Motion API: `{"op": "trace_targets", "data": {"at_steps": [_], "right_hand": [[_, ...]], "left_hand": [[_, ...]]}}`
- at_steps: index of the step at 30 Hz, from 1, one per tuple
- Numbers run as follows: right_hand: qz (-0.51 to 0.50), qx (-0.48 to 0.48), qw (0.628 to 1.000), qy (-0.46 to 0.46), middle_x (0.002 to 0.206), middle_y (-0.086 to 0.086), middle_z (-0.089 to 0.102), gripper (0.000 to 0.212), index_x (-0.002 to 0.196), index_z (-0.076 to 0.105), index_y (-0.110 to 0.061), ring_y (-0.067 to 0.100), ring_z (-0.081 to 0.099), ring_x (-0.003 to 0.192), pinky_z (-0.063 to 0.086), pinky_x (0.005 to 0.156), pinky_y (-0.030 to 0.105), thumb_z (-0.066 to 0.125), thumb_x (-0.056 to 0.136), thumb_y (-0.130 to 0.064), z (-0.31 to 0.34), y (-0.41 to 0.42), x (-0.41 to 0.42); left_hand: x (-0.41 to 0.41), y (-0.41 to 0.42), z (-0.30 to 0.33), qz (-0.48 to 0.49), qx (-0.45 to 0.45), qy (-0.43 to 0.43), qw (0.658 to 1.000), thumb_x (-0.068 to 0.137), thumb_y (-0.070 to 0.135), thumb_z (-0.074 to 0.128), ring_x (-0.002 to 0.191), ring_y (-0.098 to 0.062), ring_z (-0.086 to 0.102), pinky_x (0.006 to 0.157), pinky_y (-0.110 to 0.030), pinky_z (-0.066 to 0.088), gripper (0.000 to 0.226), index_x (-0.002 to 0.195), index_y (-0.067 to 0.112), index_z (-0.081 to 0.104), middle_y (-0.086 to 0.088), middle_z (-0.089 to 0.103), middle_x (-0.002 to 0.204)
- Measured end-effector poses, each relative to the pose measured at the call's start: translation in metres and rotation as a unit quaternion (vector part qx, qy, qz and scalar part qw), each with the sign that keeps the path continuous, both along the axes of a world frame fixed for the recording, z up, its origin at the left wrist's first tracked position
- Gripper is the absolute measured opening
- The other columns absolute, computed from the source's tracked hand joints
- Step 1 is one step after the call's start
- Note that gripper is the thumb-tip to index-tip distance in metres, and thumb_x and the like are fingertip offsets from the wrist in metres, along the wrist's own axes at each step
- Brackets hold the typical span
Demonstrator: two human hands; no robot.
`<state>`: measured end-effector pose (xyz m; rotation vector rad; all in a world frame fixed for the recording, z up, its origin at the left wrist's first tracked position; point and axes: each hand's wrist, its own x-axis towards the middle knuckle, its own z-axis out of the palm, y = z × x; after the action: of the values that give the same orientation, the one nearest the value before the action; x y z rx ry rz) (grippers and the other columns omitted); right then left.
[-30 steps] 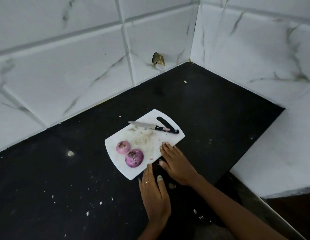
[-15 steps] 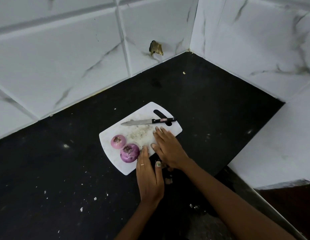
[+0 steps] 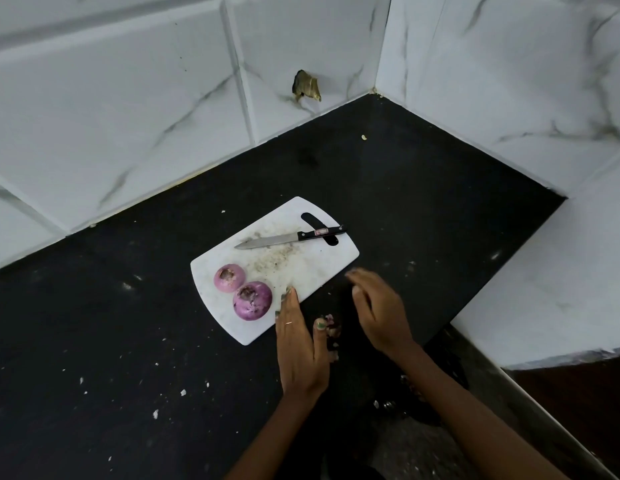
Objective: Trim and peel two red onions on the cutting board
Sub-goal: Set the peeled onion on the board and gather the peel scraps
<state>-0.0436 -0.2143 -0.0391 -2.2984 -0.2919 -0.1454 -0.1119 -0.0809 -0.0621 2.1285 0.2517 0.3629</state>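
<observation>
1. The left hand (image 3: 301,344) lies flat with straight fingers along the near edge of the cutting board (image 3: 322,268), fingertips just on the board's rim, holding nothing.
2. The right hand (image 3: 377,308) is off the board over the dark counter (image 3: 94,341), fingers relaxed and slightly blurred, also empty. The two hands are apart, with a small heap of onion scraps (image 3: 331,329) between them on the counter.
3. Half a second ago the right hand's fingers lay on the board beside the knife; now it has drawn back past the board's edge. That reads as a sweep, brushing peel and trimmings off the board toward the counter edge.
4. The two red onions sit side by side, touching, at the left end of the board: the smaller onion (image 3: 229,277) farther back, the larger onion (image 3: 252,300) nearer. Both look bare of papery skin and show a cut, hollowed end facing up.
5. The knife (image 3: 291,238) lies untouched across the far end of the board, blade toward the onions, handle over the board's grip slot.
6. Judging from this, trimming and peeling look essentially done and the moment is tidy-up. Faint residue remains mid-board, and specks are scattered over the counter.
</observation>
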Motion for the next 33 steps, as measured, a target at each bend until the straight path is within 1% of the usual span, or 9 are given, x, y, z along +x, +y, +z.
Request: {"op": "trace_targets", "data": {"at_steps": [4, 7, 11, 14, 17, 21, 25, 28, 33], "right_hand": [[0.025, -0.195, 0.976, 0.096, 0.16, 0.009, 0.013, 0.076, 0.15, 0.022, -0.007, 0.018, 0.002, 0.148, -0.003, 0.118, 0.035, 0.004, 0.091, -0.052, -0.009, 0.011, 0.018], [0.094, -0.238, 0.964, 0.076, 0.161, 0.01, 0.003, 0.091, 0.151, 0.01, -0.006, 0.015, -0.01, 0.146, -0.016, 0.116, 0.032, -0.016, 0.084, -0.062, -0.018, 0.019, 0.0], [0.175, -0.18, 0.966, 0.052, 0.158, 0.007, 0.016, 0.095, 0.149, 0.023, -0.006, 0.012, -0.002, 0.146, -0.01, 0.118, 0.029, -0.026, 0.085, -0.057, -0.021, 0.025, -0.036], [0.163, 0.001, 0.982, 0.096, 0.146, 0.0, 0.043, 0.064, 0.139, 0.047, -0.011, 0.007, 0.028, 0.142, 0.014, 0.118, 0.024, 0.011, 0.099, -0.046, -0.013, 0.022, -0.048], [-0.019, 0.245, 0.959, 0.145, 0.113, -0.003, 0.068, 0.033, 0.112, 0.065, -0.019, 0.007, 0.062, 0.109, 0.046, 0.095, 0.021, 0.039, 0.093, -0.024, 0.002, 0.012, -0.048], [-0.187, 0.194, 0.962, 0.053, 0.112, -0.001, 0.064, 0.035, 0.114, 0.065, -0.014, 0.009, 0.058, 0.107, 0.044, 0.096, 0.024, 0.04, 0.091, -0.022, -0.006, -0.007, -0.05], [-0.15, 0.047, 0.984, 0.081, 0.143, 0.007, 0.048, 0.052, 0.133, 0.053, -0.006, 0.014, 0.031, 0.138, 0.017, 0.114, 0.025, 0.031, 0.095, -0.033, -0.021, 0.009, -0.061], [-0.076, -0.053, 0.994, 0.065, 0.151, 0.008, 0.037, 0.066, 0.141, 0.043, -0.006, 0.01, 0.016, 0.141, 0.002, 0.116, 0.025, 0.014, 0.096, -0.046, -0.029, 0.033, -0.065], [-0.08, 0.099, 0.986, 0.106, 0.141, 0.005, 0.048, 0.051, 0.136, 0.049, -0.007, 0.01, 0.038, 0.134, 0.022, 0.114, 0.021, 0.03, 0.096, -0.031, -0.013, 0.026, -0.063]], "left_hand": [[0.0, -0.007, -0.001, 0.002, -0.02, 0.005, 1.0, 0.093, 0.068, 0.01, 0.146, -0.001, 0.01, 0.121, -0.032, 0.01, 0.081, 0.153, 0.013, 0.015, 0.008, 0.014, 0.158], [0.001, -0.009, -0.001, 0.002, -0.036, 0.007, 0.999, 0.092, 0.068, 0.011, 0.147, -0.004, 0.01, 0.121, -0.035, 0.011, 0.082, 0.153, 0.013, 0.014, 0.004, 0.015, 0.159], [0.003, -0.014, 0.0, -0.002, -0.063, 0.014, 0.998, 0.094, 0.056, 0.019, 0.146, -0.005, 0.015, 0.12, -0.04, 0.018, 0.073, 0.153, 0.013, 0.016, 0.005, 0.018, 0.158], [0.0, -0.016, 0.002, -0.029, -0.109, 0.008, 0.994, 0.093, 0.063, 0.019, 0.143, -0.001, 0.023, 0.117, -0.036, 0.026, 0.075, 0.152, 0.017, 0.018, 0.009, 0.024, 0.156], [-0.004, -0.016, 0.003, -0.074, -0.201, 0.003, 0.977, 0.089, 0.073, 0.023, 0.137, -0.003, 0.037, 0.112, -0.031, 0.034, 0.082, 0.152, 0.02, 0.023, 0.006, 0.039, 0.151], [-0.002, -0.014, 0.009, -0.053, -0.312, -0.027, 0.948, 0.087, 0.074, 0.033, 0.133, -0.01, 0.045, 0.108, -0.026, 0.037, 0.083, 0.148, 0.018, 0.033, 0.004, 0.05, 0.143], [0.003, -0.012, 0.007, -0.03, -0.319, -0.028, 0.947, 0.085, 0.077, 0.034, 0.135, -0.008, 0.042, 0.112, -0.028, 0.034, 0.079, 0.142, 0.022, 0.037, 0.0, 0.045, 0.147], [-0.001, -0.024, 0.007, -0.1, -0.278, 0.012, 0.955, 0.087, 0.075, 0.031, 0.137, -0.007, 0.039, 0.112, -0.032, 0.033, 0.08, 0.144, 0.02, 0.035, 0.005, 0.042, 0.148], [0.001, -0.021, 0.013, -0.059, -0.382, 0.003, 0.922, 0.084, 0.071, 0.04, 0.136, -0.009, 0.042, 0.108, -0.023, 0.036, 0.08, 0.142, 0.016, 0.039, 0.003, 0.045, 0.146]]}}
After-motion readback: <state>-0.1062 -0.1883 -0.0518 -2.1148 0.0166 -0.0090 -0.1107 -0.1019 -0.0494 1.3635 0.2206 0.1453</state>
